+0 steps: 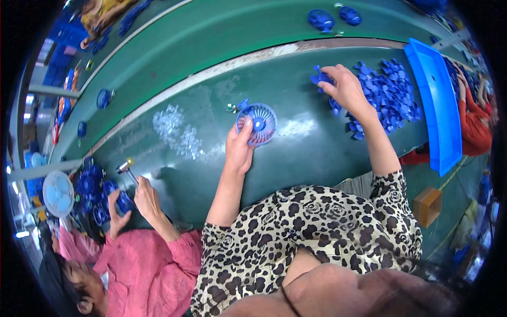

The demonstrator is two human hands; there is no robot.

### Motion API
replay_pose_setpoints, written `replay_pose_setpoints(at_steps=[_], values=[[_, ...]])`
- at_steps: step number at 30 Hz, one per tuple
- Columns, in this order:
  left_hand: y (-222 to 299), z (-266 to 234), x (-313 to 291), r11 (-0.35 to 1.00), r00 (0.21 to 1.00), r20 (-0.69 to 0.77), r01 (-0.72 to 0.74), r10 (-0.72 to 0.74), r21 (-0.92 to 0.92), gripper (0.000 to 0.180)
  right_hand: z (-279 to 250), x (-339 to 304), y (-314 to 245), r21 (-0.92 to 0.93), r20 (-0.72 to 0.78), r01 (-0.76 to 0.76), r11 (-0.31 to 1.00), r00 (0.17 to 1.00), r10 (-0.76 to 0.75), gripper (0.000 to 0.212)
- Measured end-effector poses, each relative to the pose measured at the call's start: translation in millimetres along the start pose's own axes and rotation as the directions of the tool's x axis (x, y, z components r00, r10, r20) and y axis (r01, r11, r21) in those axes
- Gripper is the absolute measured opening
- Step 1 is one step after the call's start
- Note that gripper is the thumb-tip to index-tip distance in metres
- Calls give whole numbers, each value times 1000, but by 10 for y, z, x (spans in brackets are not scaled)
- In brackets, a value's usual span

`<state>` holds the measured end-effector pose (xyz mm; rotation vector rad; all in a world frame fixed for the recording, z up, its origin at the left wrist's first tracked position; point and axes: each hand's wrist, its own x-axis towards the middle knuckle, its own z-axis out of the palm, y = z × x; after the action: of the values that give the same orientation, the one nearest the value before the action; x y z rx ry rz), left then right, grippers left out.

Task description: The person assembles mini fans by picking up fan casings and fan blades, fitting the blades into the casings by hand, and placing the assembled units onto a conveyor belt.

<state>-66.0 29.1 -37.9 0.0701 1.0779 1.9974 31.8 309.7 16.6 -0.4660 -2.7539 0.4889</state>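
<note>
My left hand (pixel 239 150) grips a small round blue fan housing (pixel 266 136) by its near left side, thumb on the face near the hub. The ribbed grille faces up, and a small metallic and green part (pixel 231 108) shows at its upper left edge. To the right, my right hand (pixel 346 90) is raised over the table, thumb and fingers curled around a small blue plastic piece (pixel 317 77). Beside that hand spreads a heap of similar flat blue pieces (pixel 391 98).
A long blue tray (pixel 435 105) borders the heap. Small clear parts (pixel 177 132) lie left of the fan. At left, a pink-sleeved co-worker holds a hammer (pixel 127 168) beside blue housings (pixel 90 182). The green conveyor (pixel 211 42) carries blue fans (pixel 321 20). A wooden box (pixel 426 206) stands lower right.
</note>
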Motion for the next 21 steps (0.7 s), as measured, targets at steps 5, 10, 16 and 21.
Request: replay_pose_setpoints(at_steps=[5, 10, 16, 21], values=[[-37, 89, 79, 999, 998, -54, -35, 36, 7, 32, 184, -266, -949, 186, -74, 327, 926, 945, -319, 37], [-77, 99, 16, 994, 995, -35, -96, 98, 58, 35, 397, -305, -1249, 176, 33, 381, 908, 919, -392, 37], [-202, 115, -9, 955, 957, -90, -262, 276, 136, 22, 487, -379, -1339, 131, 1, 364, 922, 930, -367, 41], [-175, 83, -17, 888, 920, -51, -358, 388, 288, 31, 342, -389, -1285, 179, -166, 301, 937, 948, -273, 47]])
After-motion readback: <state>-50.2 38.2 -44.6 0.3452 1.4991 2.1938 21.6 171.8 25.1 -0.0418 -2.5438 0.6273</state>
